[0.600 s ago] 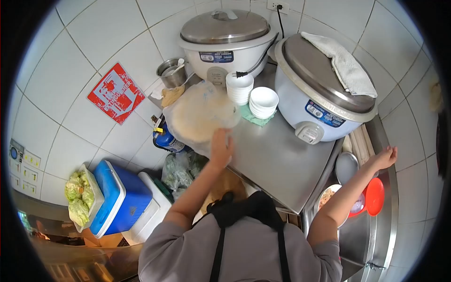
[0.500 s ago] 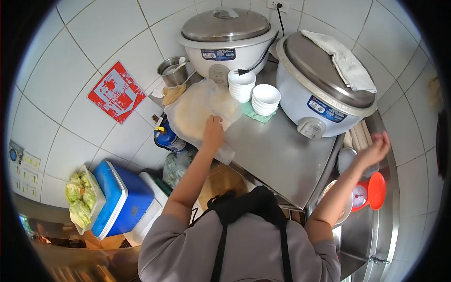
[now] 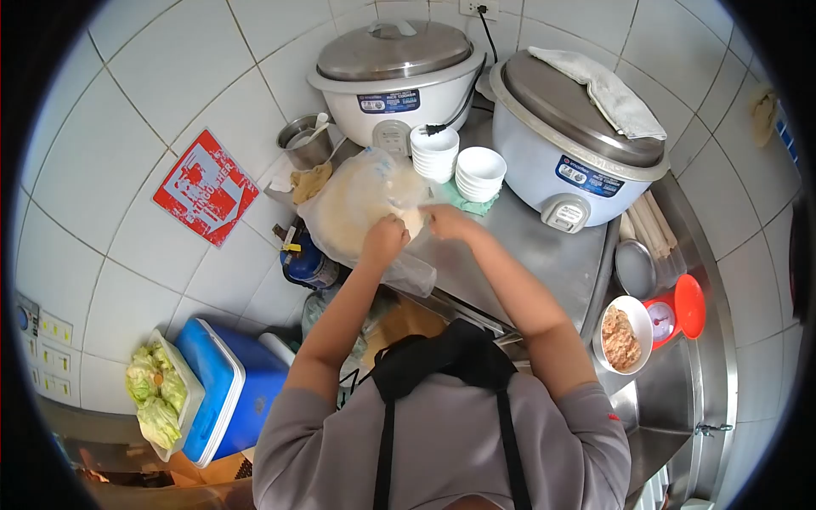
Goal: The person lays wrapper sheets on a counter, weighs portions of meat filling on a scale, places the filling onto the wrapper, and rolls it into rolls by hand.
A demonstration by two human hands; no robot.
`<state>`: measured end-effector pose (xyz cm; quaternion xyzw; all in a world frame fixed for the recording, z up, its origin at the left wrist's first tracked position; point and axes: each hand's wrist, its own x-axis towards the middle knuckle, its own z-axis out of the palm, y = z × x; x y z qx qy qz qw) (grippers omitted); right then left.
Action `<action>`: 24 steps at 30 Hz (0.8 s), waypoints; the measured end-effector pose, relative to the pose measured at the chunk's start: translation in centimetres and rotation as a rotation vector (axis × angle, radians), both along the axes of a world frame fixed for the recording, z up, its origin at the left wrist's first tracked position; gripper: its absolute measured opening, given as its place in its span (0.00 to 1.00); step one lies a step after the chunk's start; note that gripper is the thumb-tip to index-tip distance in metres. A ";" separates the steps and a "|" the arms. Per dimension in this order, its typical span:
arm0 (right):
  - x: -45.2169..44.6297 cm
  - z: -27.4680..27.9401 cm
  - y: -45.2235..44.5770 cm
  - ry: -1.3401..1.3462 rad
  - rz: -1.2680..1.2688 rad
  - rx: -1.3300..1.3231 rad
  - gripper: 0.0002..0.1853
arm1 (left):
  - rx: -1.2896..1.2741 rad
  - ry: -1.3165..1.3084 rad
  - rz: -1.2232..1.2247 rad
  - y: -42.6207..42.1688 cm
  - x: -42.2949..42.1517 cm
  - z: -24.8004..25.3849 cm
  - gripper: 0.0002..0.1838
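In the head view, a clear plastic bag (image 3: 344,200) with a pale, round content is seen at the left end of the steel table (image 3: 531,272), and its loose end is laid at the front edge. The bag is gripped by the left hand (image 3: 387,239), whose fingers are curled together on the plastic. By the right hand (image 3: 448,223), the right side of the bag is reached; whether the plastic is pinched there cannot be told. Close behind, two stacks of white bowls (image 3: 435,153) are placed, the nearer on a green cloth (image 3: 470,202), so little room is left on that side. To the right, a wider stretch of steel is offered up to the rice cooker (image 3: 578,144), though it is crossed by the right forearm. Beyond the left edge, a blue canister (image 3: 311,265) is found near the bag.
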<state>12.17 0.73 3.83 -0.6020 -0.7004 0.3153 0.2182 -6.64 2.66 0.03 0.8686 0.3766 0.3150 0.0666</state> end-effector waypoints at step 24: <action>5.2 15.2 -11.2 0.340 -0.232 0.579 0.15 | -0.406 -0.470 -0.367 -2.4 2.3 25.0 0.08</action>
